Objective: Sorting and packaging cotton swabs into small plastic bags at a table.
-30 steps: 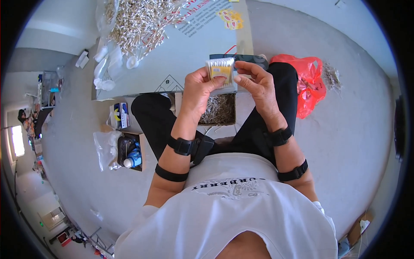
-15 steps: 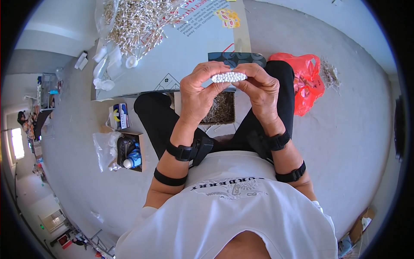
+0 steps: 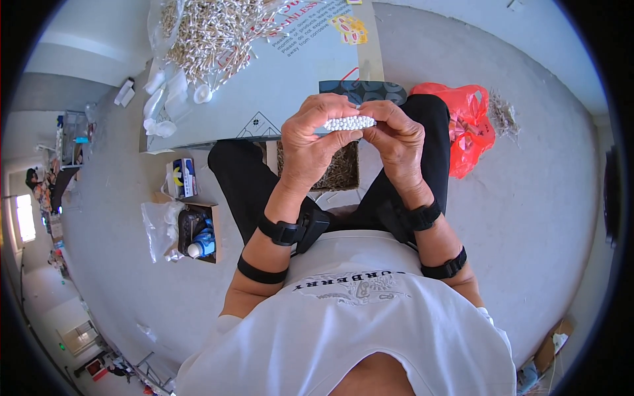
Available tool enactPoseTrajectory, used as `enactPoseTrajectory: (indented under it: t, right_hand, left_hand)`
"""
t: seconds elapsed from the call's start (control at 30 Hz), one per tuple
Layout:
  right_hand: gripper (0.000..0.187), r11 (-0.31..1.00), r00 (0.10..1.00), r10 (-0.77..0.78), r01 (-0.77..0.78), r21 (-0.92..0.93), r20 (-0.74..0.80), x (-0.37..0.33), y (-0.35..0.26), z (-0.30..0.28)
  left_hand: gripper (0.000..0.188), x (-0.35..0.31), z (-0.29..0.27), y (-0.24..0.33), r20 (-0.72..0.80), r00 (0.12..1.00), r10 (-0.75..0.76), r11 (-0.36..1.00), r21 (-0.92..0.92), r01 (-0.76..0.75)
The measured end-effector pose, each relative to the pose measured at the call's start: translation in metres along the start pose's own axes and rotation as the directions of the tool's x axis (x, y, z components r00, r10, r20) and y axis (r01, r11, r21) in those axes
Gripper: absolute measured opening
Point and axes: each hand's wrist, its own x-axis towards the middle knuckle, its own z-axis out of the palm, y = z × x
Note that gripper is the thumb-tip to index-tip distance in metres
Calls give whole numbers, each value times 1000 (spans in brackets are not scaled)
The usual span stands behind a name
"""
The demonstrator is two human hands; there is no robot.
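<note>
The left hand and right hand grip opposite sides of the swabs near the board's near edge, white tips facing the head, probably to keep the bundle packed together.

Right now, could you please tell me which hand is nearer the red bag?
Right: the right hand is left of the red bag, the right leg between them; the left hand is farther left, at the left end of the swab bundle.
</note>
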Motion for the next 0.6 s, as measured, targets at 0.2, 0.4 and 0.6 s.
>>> enactPoseTrajectory:
  t: [0.2, 0.4, 0.6]
  right_hand:
    - [23, 1000, 1000, 24, -24, -4, 5, -2, 0, 3]
    - [23, 1000, 1000, 27, -27, -6, 5, -2, 0, 3]
    - [23, 999, 1000, 29, -29, -16, 1, -2, 0, 3]
  left_hand:
    - [23, 1, -4, -3, 6, 999, 39, 998, 44, -39]
    - [22, 2, -4, -3, 19, 998, 67, 995, 76, -68]
    - [22, 2, -4, -3, 17, 998, 65, 995, 71, -67]
